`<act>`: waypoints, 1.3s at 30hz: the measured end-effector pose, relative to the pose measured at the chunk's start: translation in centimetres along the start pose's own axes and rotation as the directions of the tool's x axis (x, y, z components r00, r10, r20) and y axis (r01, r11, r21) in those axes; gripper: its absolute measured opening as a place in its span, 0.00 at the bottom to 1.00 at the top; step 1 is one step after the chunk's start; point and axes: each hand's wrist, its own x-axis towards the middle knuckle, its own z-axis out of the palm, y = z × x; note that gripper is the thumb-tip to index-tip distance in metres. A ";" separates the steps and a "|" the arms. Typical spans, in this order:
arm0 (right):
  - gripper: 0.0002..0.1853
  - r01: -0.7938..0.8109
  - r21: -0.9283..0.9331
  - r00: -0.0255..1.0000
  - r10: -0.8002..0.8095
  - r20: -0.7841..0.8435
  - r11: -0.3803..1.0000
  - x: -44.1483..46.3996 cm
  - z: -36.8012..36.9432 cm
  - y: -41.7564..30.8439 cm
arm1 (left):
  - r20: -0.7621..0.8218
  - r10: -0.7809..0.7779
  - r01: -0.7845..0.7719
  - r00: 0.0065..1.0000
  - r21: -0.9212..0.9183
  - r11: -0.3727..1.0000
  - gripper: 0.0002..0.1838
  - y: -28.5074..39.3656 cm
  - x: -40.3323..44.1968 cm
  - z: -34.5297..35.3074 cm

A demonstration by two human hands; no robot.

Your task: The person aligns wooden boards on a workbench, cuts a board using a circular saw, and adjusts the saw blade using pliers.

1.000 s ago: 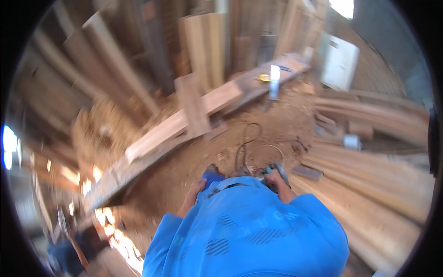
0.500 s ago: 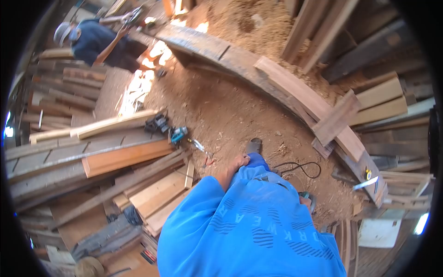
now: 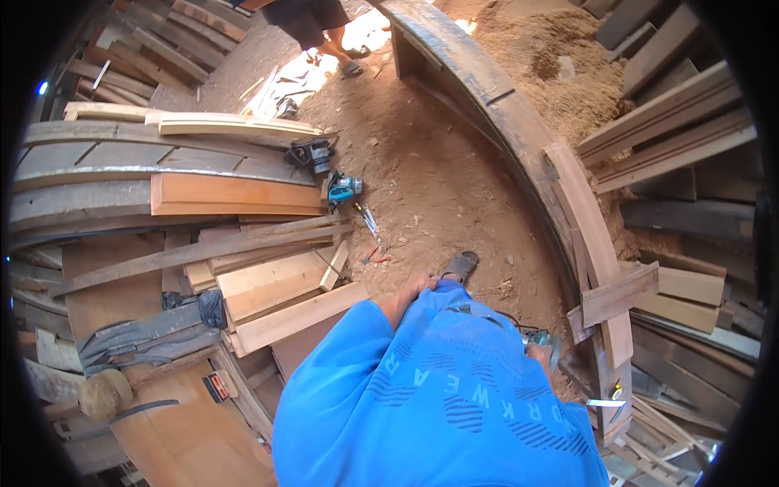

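Observation:
My left hand (image 3: 423, 282) hangs by my thigh against my blue trousers, its fingers curled closed. Whether it grips anything is hidden from this angle. At my right side, my right hand (image 3: 539, 353) is wrapped round a teal power tool (image 3: 555, 355) with a rounded part facing outward. My sweatshirt hides much of that tool, and a dark cord shows beside it. One sandalled foot (image 3: 461, 266) is forward on the dirt floor. Ahead and to the left, a second teal power tool (image 3: 344, 189) and a black power tool (image 3: 313, 154) lie at the end of a plank stack.
A long beam bench (image 3: 531, 138) runs along my right, carrying a plank (image 3: 592, 235), a crossing board (image 3: 621, 294) and a yellow tape measure (image 3: 616, 392). Boards (image 3: 276, 282) are stacked at left. Red-handled pliers (image 3: 374, 258) lie on the floor. Another person's legs (image 3: 320, 36) show ahead.
My view has turned left, so the bench swings downward at right and the left stacks shift up. The other person has slid mostly out of the top edge. Both my hands keep their positions.

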 end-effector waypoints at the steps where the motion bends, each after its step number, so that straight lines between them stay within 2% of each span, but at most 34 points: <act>1: 0.14 -0.015 0.010 1.000 0.015 -0.005 1.000 0.7 0.1 -0.5 | -0.013 -0.015 0.015 1.000 -0.017 1.000 0.22 0.0 0.3 -0.3; 4: 0.13 -0.025 0.009 1.000 0.025 0.004 1.000 1.0 -0.1 -3.3 | -0.058 0.011 -0.012 0.998 -0.023 1.000 0.23 -0.4 0.5 -1.4; 5: 0.12 -0.024 0.005 1.000 0.024 0.011 1.000 0.6 -0.2 -4.3 | -0.082 -0.008 0.001 0.997 -0.086 0.996 0.22 -0.5 0.1 -1.5; 6: 0.12 0.206 -0.075 0.978 -0.202 0.055 0.976 0.8 -0.2 -4.2 | -0.105 -0.029 0.012 0.994 -0.153 0.988 0.22 -0.1 -1.2 -1.8; 7: 0.13 0.427 -0.138 0.903 -0.413 0.123 0.893 0.3 0.1 -4.8 | -0.129 -0.053 0.024 0.990 -0.219 0.975 0.22 -0.5 -2.2 -1.5; 9: 0.14 0.146 -0.105 0.986 -0.136 0.100 0.984 -2.4 0.7 -9.0 | -0.315 -0.135 0.074 0.939 -0.199 0.977 0.20 -3.2 -3.6 0.9; 10: 0.13 0.373 -0.109 0.916 -0.347 0.202 0.921 -1.1 0.5 -8.1 | -0.268 -0.209 0.174 0.940 -0.148 0.974 0.19 -6.5 -3.1 0.8; 11: 0.13 0.575 -0.082 0.793 -0.529 0.301 0.814 0.6 0.3 -6.2 | -0.219 -0.281 0.268 0.934 -0.088 0.959 0.18 -9.7 -2.6 0.7; 12: 0.13 0.586 -0.111 0.785 -0.528 0.324 0.803 0.7 0.0 -6.0 | -0.034 -0.407 0.408 0.913 0.032 0.912 0.18 -15.6 -2.6 -0.8; 13: 0.12 0.598 -0.138 0.776 -0.527 0.346 0.790 0.8 -0.3 -5.9 | -0.196 -0.445 0.464 0.874 0.059 0.884 0.17 -20.1 -3.4 -1.3; 15: 0.11 0.224 -0.284 0.967 -0.176 0.186 0.932 -1.8 0.2 -9.4 | -0.274 -0.589 0.623 0.760 0.051 0.781 0.22 -25.3 -6.1 -5.4; 16: 0.11 0.230 -0.271 0.965 -0.183 0.189 0.934 -1.0 0.3 -8.7 | -0.287 -0.636 0.666 0.717 0.011 0.746 0.21 -27.7 -7.1 -7.2; 18: 0.11 0.241 -0.247 0.961 -0.195 0.197 0.939 1.9 0.4 -6.0 | -0.274 -0.708 0.702 0.651 -0.138 0.699 0.18 -32.2 -7.9 -11.4; 19: 0.11 0.227 -0.272 0.967 -0.183 0.180 0.935 2.6 0.3 -5.2 | -0.273 -0.716 0.681 0.642 -0.227 0.696 0.17 -33.7 -8.1 -12.7; 20: 0.11 0.213 -0.290 0.972 -0.173 0.157 0.933 2.6 0.3 -5.0 | -0.300 -0.673 0.588 0.676 -0.330 0.738 0.16 -33.2 -9.0 -12.6; 21: 0.10 0.193 -0.299 0.979 -0.162 0.125 0.935 2.3 0.1 -4.9 | -0.326 -0.626 0.482 0.708 -0.426 0.766 0.14 -32.4 -10.1 -12.6; 23: 0.11 0.234 -0.252 0.965 -0.193 0.177 0.939 0.7 -0.9 -5.0 | -0.387 -0.492 0.232 0.780 -0.552 0.801 0.12 -28.5 -11.4 -12.1; 24: 0.11 0.244 -0.214 0.961 -0.207 0.183 0.946 -0.7 -1.3 -5.5 | -0.360 -0.474 0.271 0.804 -0.488 0.830 0.14 -24.4 -11.8 -11.8; 25: 0.13 0.202 -0.261 0.978 -0.178 0.112 0.944 -1.7 -1.2 -5.6 | -0.331 -0.452 0.307 0.829 -0.407 0.860 0.16 -18.9 -12.5 -10.8; 26: 0.17 0.144 -0.301 0.990 -0.139 0.037 0.943 -1.9 -1.7 -5.2 | -0.374 -0.393 0.246 0.840 -0.383 0.890 0.19 -16.6 -10.7 -9.0; 27: 0.16 0.119 -0.259 0.992 -0.107 0.060 0.958 -0.5 -2.0 -3.4 | -0.409 -0.333 0.187 0.850 -0.357 0.915 0.23 -14.8 -9.5 -7.1; 29: 0.15 0.080 -0.191 0.995 -0.068 0.068 0.978 1.2 -2.3 -0.4 | -0.278 -0.059 -0.067 0.959 -0.421 0.905 0.30 -13.0 -5.8 -4.0; 31: 0.16 0.062 -0.157 0.998 -0.055 0.043 0.986 1.5 -2.3 1.7 | -0.292 0.167 -0.172 0.942 0.009 0.985 0.32 -3.5 -6.8 -1.4; 32: 0.17 0.035 -0.131 0.999 -0.031 0.034 0.991 1.6 -2.6 2.8 | -0.272 0.282 -0.226 0.920 0.221 0.949 0.34 1.8 -7.7 0.2; 34: 0.18 -0.013 -0.084 0.999 0.015 0.031 0.996 1.2 -2.8 4.3 | -0.153 0.627 -0.470 0.764 0.534 0.703 0.35 8.3 -5.8 2.2; 36: 0.16 -0.020 -0.053 1.000 0.021 0.004 0.998 0.9 -2.8 6.2 | 0.003 0.630 -0.491 0.777 0.630 0.602 0.40 17.5 -7.8 3.5; 39: 0.14 -0.046 -0.008 0.998 0.045 -0.047 0.999 -0.6 -2.5 8.1 | 0.240 0.739 -0.663 0.630 0.662 0.350 0.44 26.7 -6.6 5.9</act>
